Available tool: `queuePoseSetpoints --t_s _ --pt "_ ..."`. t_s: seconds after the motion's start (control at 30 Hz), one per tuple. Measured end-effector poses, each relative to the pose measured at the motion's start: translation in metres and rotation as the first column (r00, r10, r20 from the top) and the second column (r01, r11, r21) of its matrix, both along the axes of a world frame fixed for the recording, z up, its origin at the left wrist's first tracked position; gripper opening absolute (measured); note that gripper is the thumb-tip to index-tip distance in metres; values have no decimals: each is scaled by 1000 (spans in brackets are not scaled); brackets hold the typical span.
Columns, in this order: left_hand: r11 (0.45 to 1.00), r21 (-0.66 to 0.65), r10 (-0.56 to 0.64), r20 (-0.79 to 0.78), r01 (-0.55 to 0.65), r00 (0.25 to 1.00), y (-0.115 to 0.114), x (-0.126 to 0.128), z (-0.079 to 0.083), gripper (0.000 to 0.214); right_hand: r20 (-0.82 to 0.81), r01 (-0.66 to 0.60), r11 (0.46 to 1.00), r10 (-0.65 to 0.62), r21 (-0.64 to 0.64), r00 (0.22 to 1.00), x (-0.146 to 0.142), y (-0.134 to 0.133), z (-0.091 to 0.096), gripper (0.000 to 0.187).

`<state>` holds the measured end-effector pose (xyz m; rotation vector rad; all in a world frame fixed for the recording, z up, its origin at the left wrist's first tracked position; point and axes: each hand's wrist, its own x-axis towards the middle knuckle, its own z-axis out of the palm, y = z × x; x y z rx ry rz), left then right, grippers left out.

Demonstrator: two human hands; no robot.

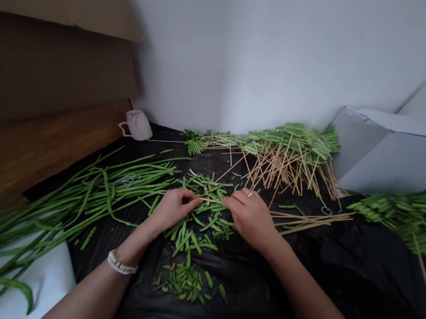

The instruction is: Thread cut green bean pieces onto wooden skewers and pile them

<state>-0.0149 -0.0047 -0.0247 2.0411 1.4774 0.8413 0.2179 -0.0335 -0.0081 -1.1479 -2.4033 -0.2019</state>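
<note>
My left hand (175, 208), with a beaded bracelet on the wrist, is closed in a pinch at one end of a thin wooden skewer (213, 200). My right hand (252, 217), wearing a ring, has its fingers closed round the other end. The skewer lies level between them, just above a scatter of cut green bean pieces (195, 244). Whether a bean piece is hidden in my fingers, I cannot make out. Beyond my right hand lie loose bare skewers (313, 222). Long whole green beans (90, 190) spread out to the left of my left hand.
Skewers threaded with bean pieces (295, 139) are heaped at the back, with more bean skewers (415, 214) at far right. A white mug (138, 125) stands back left. A cardboard box (52, 63) and a white box (388, 152) flank the black plastic sheet (257, 297).
</note>
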Motion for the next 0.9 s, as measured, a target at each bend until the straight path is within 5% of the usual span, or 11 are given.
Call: queuePoseSetpoints --t_s 0.23,0.43,0.7,0.9 --pt "996 49 -76 62 73 995 -2 4 0 11 69 120 993 -120 1 990 -3 -6 -6 32" --pt "972 98 -218 37 214 975 -6 11 -2 32 52 171 985 -171 12 984 -2 -5 -7 31" --pt "960 69 -268 -58 271 962 -8 9 2 28 167 360 929 -344 -82 924 3 0 -6 24" --pt "981 159 -125 80 111 989 -3 5 5 24 303 387 913 -335 -130 892 1 0 -6 20"
